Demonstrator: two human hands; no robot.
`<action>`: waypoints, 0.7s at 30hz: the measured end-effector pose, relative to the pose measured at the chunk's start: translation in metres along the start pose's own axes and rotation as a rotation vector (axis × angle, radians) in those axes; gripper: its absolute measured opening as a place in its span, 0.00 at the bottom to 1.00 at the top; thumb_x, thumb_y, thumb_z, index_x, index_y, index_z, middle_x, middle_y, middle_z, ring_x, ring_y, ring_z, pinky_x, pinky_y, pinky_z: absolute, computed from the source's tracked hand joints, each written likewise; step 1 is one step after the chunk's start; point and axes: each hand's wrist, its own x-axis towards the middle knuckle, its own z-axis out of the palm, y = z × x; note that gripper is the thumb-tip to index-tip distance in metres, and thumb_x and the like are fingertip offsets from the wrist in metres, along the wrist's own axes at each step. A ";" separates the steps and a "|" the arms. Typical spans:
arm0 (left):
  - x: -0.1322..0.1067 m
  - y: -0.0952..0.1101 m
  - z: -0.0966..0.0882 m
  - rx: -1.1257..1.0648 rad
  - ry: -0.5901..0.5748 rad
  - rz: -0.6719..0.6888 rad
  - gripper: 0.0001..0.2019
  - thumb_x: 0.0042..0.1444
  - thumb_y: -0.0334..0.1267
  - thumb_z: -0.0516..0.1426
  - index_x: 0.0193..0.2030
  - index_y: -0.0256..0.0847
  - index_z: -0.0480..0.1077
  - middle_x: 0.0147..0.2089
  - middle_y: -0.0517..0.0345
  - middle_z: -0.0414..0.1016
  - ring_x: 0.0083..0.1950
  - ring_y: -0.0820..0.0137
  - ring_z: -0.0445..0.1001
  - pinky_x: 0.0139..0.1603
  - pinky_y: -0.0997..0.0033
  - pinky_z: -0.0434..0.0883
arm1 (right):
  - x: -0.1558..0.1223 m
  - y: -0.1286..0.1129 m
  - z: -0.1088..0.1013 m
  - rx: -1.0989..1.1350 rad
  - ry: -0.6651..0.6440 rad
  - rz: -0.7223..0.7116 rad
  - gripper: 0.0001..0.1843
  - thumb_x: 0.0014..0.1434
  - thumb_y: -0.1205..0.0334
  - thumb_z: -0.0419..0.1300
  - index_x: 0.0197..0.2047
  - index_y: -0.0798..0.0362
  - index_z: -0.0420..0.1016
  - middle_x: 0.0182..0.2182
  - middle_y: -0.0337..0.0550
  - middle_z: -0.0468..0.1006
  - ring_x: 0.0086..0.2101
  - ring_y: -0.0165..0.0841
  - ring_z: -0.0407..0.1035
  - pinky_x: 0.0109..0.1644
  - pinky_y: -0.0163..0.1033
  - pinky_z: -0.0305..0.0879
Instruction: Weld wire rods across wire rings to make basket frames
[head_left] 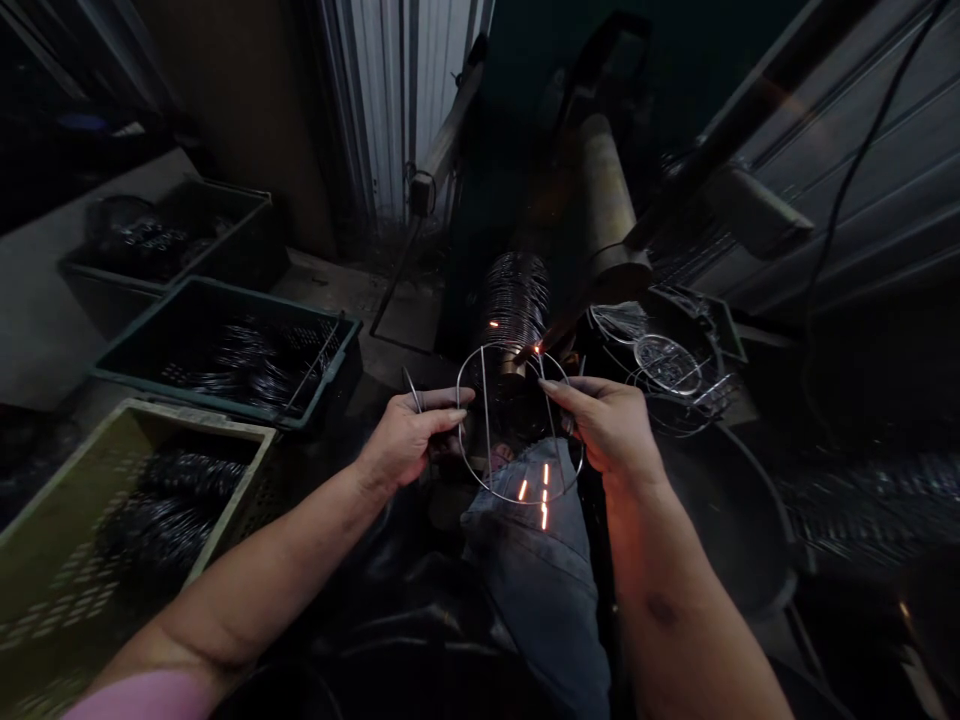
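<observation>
The left hand (409, 435) pinches the wire ring (486, 420) at its 9 o'clock edge, thumb and fingers closed on the rim, and the right hand (611, 425) clamps it likewise at 3 o'clock. The ring is a thin, bright hoop with straight cross wires, held upright mid-frame above a denim-clad knee (540, 560), with an orange spark (537, 350) at its 12 o'clock edge. Both forearms reach forward, wrists about level.

Your only view rides on your head, facing forward and down, close above your left hand (409, 437) and right hand (611, 428) gripping the wire ring (491, 490); green crate (270, 303) at nine o'clock, roller (604, 190) at twelve.
</observation>
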 end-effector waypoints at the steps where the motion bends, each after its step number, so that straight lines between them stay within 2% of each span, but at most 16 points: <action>1: 0.000 0.000 -0.001 -0.002 0.007 0.001 0.16 0.42 0.30 0.62 0.41 0.34 0.75 0.22 0.59 0.71 0.21 0.77 0.68 0.22 0.76 0.68 | -0.001 -0.001 0.001 0.034 -0.007 0.015 0.16 0.36 0.54 0.70 0.24 0.58 0.76 0.15 0.38 0.71 0.15 0.26 0.61 0.16 0.30 0.56; 6: 0.002 0.001 0.002 0.030 -0.014 -0.031 0.16 0.42 0.28 0.62 0.41 0.33 0.75 0.22 0.57 0.72 0.21 0.75 0.69 0.23 0.74 0.69 | -0.013 0.002 -0.003 0.166 0.028 0.089 0.15 0.34 0.57 0.71 0.24 0.58 0.75 0.14 0.36 0.69 0.14 0.23 0.60 0.15 0.28 0.56; 12: 0.009 0.005 0.023 0.030 -0.132 -0.102 0.15 0.43 0.27 0.60 0.41 0.32 0.75 0.21 0.56 0.72 0.20 0.73 0.70 0.22 0.70 0.70 | -0.029 0.013 -0.027 0.243 0.176 0.112 0.18 0.33 0.57 0.72 0.28 0.58 0.75 0.12 0.33 0.66 0.12 0.21 0.56 0.12 0.26 0.53; 17: 0.021 0.005 0.036 0.039 -0.171 -0.087 0.12 0.43 0.25 0.59 0.38 0.31 0.75 0.19 0.59 0.68 0.19 0.75 0.67 0.20 0.73 0.68 | -0.026 0.013 -0.036 0.241 0.243 0.117 0.22 0.30 0.57 0.73 0.28 0.58 0.74 0.13 0.33 0.66 0.13 0.22 0.58 0.13 0.27 0.58; 21: 0.024 0.006 0.039 0.036 -0.180 -0.097 0.12 0.44 0.25 0.59 0.38 0.32 0.75 0.20 0.57 0.69 0.19 0.74 0.68 0.21 0.72 0.68 | -0.022 0.012 -0.038 0.259 0.243 0.140 0.22 0.28 0.59 0.73 0.28 0.59 0.74 0.13 0.33 0.67 0.13 0.22 0.59 0.13 0.26 0.57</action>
